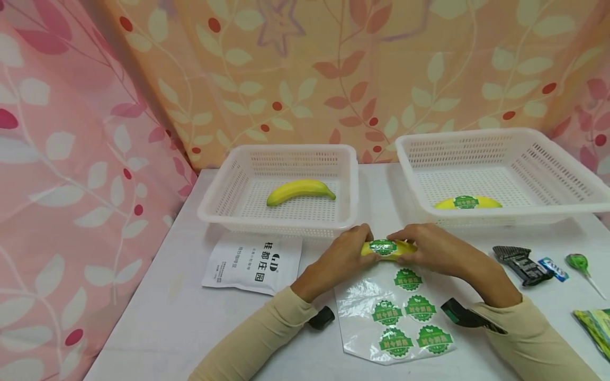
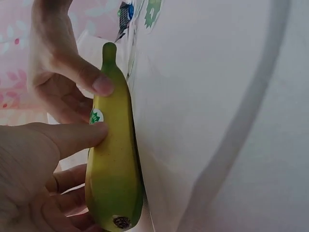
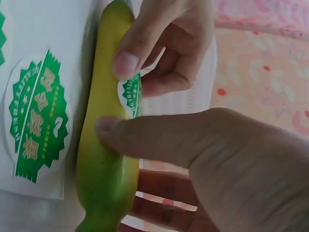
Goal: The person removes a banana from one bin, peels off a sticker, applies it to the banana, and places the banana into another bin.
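Note:
Both hands hold one yellow-green banana [image 1: 402, 250] between them, just above the top of a sticker sheet. A green and white round sticker [image 1: 383, 247] sits on the banana's side between the hands. My left hand [image 1: 344, 247] grips one end, thumb on the near side and fingers behind, as the left wrist view shows. On the stem half, my right hand [image 1: 436, 248] has its thumb [image 3: 145, 137] laid along the peel and its fingers curled behind. The sticker sheet [image 1: 357, 317] below carries several green badge stickers [image 1: 420, 308].
A white basket [image 1: 350, 185] at back left contains a banana [image 1: 301, 191]. The larger basket [image 1: 505, 212] at back right contains a yellow fruit with a sticker [image 1: 469, 202]. Left lies a white pouch [image 1: 252, 264]; right lie a black wrapper [image 1: 521, 264], a lollipop [image 1: 577, 262] and a green packet [image 1: 595, 328].

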